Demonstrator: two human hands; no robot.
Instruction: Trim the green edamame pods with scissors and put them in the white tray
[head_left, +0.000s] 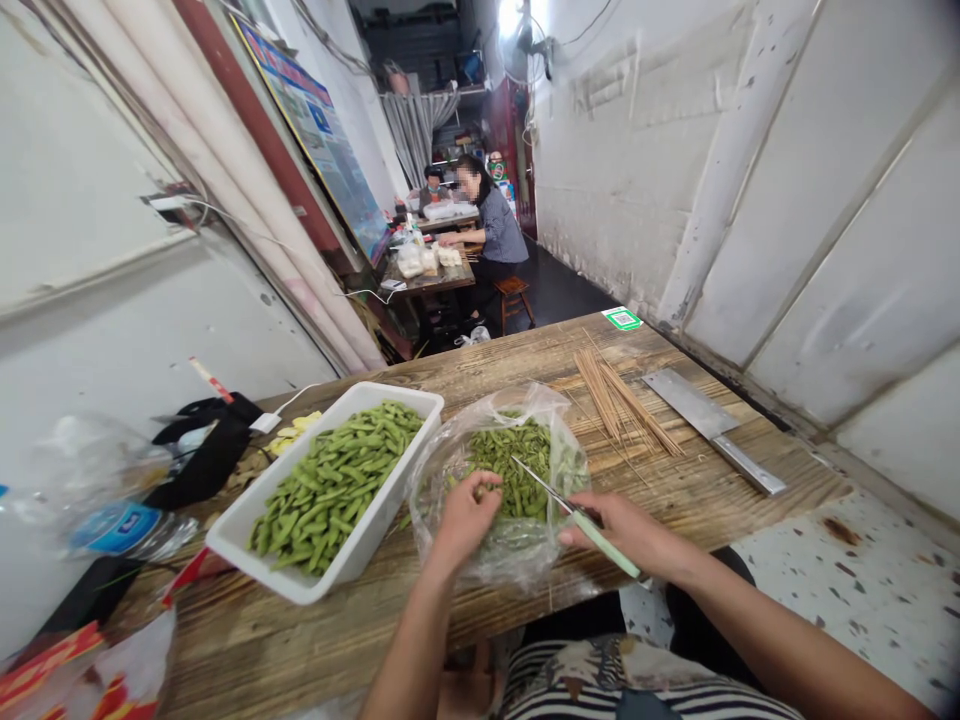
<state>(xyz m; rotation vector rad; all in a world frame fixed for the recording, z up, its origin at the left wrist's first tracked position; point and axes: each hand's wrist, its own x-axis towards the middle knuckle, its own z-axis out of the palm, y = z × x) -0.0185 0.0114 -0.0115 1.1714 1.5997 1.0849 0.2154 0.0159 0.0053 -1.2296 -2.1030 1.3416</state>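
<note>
My right hand is closed around a pair of scissors with a pale green handle. The slim blades point up and left over a clear plastic bag. Inside the bag lies a heap of green bean pods with small cut bits among them. My left hand is over the bag's near left side, its fingers curled into a pinch; whatever they hold is hidden. To its left, a white plastic tray holds many plump green soybean pods.
Thin wooden skewers and a cleaver lie on the wooden table at right. A plastic bottle, a black holder and red packaging crowd the left. A person sits at a farther table.
</note>
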